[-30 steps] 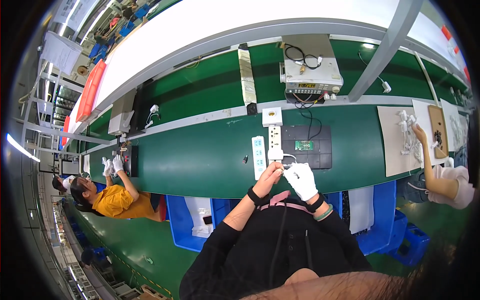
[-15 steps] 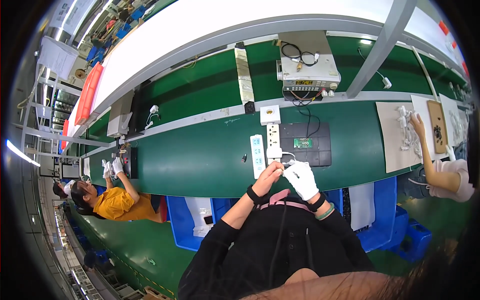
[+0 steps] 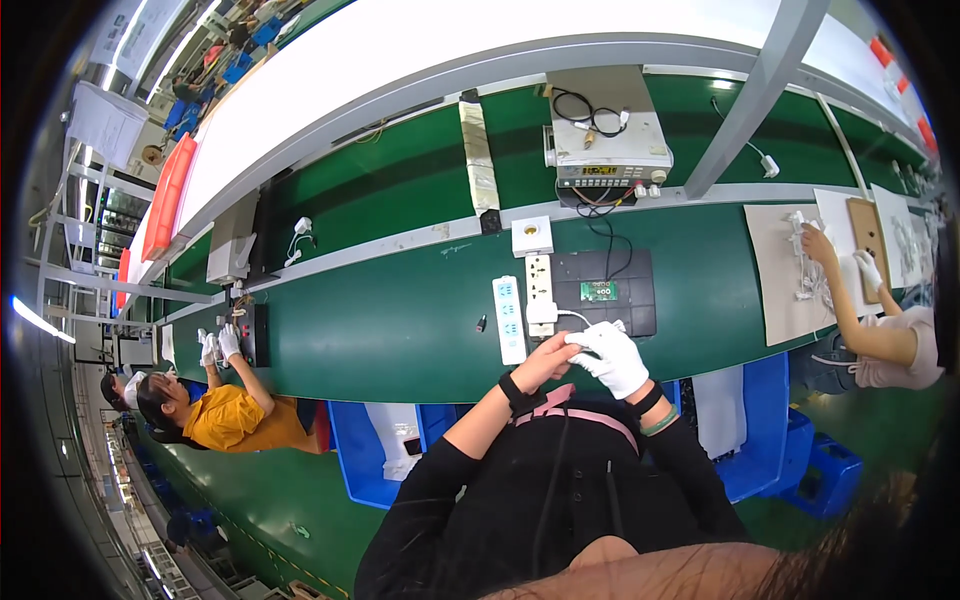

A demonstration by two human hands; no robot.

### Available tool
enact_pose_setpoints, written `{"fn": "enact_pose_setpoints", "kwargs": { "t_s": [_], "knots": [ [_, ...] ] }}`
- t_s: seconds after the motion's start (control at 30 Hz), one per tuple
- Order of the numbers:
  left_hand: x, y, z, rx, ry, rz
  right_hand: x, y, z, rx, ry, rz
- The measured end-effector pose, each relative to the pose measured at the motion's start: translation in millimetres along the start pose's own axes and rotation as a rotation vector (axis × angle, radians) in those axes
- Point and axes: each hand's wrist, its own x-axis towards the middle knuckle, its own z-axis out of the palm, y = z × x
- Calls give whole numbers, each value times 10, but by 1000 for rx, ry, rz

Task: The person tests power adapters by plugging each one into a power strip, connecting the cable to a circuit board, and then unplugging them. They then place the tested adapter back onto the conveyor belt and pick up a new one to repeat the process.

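Observation:
Near the front edge of the green bench my two hands meet, fingertips touching. My left hand point(image 3: 543, 366) is bare, with a black wristband, and its fingers are pinched. A white glove covers my right hand point(image 3: 612, 361), its fingers also closed at the same spot. What lies between them is too small and hidden to name. Just beyond, a white charger point(image 3: 542, 312) sits plugged into a white power strip point(image 3: 539, 270); its white cable point(image 3: 577, 316) runs toward the gloved hand and passes out of sight behind it. A green circuit board point(image 3: 599, 291) rests on a black mat point(image 3: 643, 305).
A second power strip with blue sockets point(image 3: 509, 320), a small black connector point(image 3: 482, 324) and a white socket box point(image 3: 532, 236) lie close by. Behind stands a bench instrument point(image 3: 612, 150) with cables. Blue bins point(image 3: 768, 420) sit below the edge. Co-workers work at left and right.
My hands have drawn closer together, the gloved fingers now over the left fingertips. The whole view has shifted slightly. At right, the co-worker's gloved hand has come up beside a brown tray.

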Motion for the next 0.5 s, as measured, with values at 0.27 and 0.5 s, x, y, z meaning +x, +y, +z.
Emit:
{"fn": "enact_pose_setpoints", "kwargs": {
  "t_s": [0.27, 0.5],
  "knots": [
    [277, -95, -283, 1130, 513, 596, 8, 773, 27, 7, 64, 298],
    [318, -123, -546, 1463, 599, 446, 294, 1090, 67, -378, -17, 447]
  ]
}}
